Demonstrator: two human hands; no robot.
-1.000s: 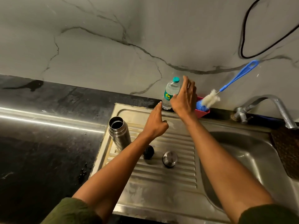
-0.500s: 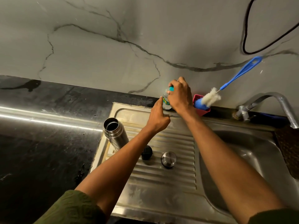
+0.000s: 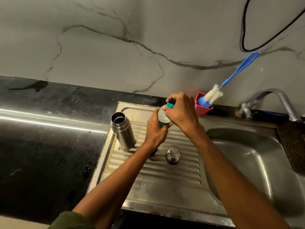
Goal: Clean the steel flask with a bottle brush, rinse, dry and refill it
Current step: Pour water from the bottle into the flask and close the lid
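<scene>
The steel flask [image 3: 122, 130] stands upright and uncapped at the left of the ribbed drainboard [image 3: 156, 172]. Right of it a clear plastic water bottle [image 3: 163, 116] with a teal cap [image 3: 170, 105] is held over the drainboard. My left hand [image 3: 156, 131] grips its body from below. My right hand [image 3: 181, 111] is closed over its cap and neck. The flask's steel cap [image 3: 173, 155] lies on the drainboard; a dark stopper [image 3: 154, 152] shows partly under my left wrist. The bottle brush [image 3: 214, 95], white bristles and blue handle, leans in a red holder [image 3: 202, 109].
The sink basin [image 3: 250, 164] lies to the right with a steel tap [image 3: 272, 103] over its back edge. A dark woven mat [image 3: 293, 146] sits at the far right. Black wet countertop [image 3: 46, 146] spreads to the left. A black cable [image 3: 264, 40] hangs on the marble wall.
My right hand closed on the bottle's top at the wall and brought it toward me over the drainboard. My left hand went from open to gripping the bottle's body.
</scene>
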